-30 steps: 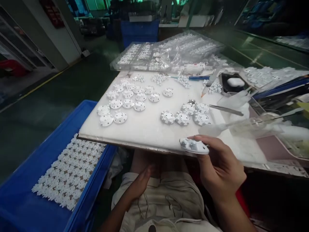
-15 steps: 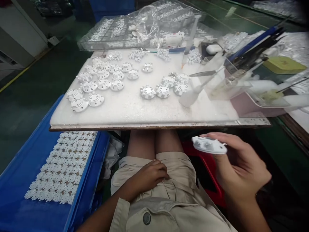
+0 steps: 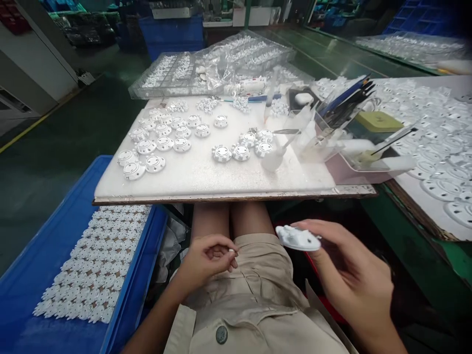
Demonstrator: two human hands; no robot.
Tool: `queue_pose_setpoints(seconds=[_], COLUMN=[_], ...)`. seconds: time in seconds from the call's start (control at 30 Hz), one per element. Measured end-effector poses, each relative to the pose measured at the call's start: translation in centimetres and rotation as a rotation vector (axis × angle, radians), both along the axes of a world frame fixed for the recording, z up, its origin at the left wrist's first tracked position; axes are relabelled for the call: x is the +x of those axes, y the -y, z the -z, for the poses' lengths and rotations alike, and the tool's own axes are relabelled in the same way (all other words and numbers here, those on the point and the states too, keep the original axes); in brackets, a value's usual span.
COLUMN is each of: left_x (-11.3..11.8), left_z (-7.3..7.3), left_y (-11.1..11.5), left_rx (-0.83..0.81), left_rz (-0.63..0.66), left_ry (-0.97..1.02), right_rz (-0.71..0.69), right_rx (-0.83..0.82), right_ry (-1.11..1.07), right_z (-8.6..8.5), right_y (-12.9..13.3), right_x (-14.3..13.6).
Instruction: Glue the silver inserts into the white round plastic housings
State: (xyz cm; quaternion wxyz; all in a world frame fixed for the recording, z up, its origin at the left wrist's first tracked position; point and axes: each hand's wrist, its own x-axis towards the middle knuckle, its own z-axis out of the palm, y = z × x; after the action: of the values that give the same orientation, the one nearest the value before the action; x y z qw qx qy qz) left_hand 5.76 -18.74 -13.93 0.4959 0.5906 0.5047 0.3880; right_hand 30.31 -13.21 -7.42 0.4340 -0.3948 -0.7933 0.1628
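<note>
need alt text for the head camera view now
A person's right hand holds a white disc near a white-topped table, while the left hand is curled over the lap. More discs lie on the table; a blue bin of white parts stands at left.

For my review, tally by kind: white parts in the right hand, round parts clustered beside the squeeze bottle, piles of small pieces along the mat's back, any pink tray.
Held white part: 1
Clustered round parts: 5
Small-piece piles: 4
Pink tray: 1
Total: 11
</note>
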Motion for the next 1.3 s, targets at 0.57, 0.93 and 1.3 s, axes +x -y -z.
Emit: queue_pose_setpoints(seconds=[0.57,0.93,1.3], left_x=[-1.6,-2.4,-3.9], left_z=[-13.2,-13.0,-9.7], left_y=[-6.8,-10.2,-10.9], left_rx=[0.079,0.596,0.354], left_rz=[-0.022,0.148,-0.274], left_ry=[0.281,-0.094,-0.077], right_rz=[-0.302,-0.328,-0.014], right_rx=[0.215,-0.009,-0.156], right_ry=[0.410,0.270,0.236], right_z=[-4.8,-6.9,-4.4], right_y=[-4.4,-7.8,-8.5], right_x=[-3.1,-4.8,-0.4])
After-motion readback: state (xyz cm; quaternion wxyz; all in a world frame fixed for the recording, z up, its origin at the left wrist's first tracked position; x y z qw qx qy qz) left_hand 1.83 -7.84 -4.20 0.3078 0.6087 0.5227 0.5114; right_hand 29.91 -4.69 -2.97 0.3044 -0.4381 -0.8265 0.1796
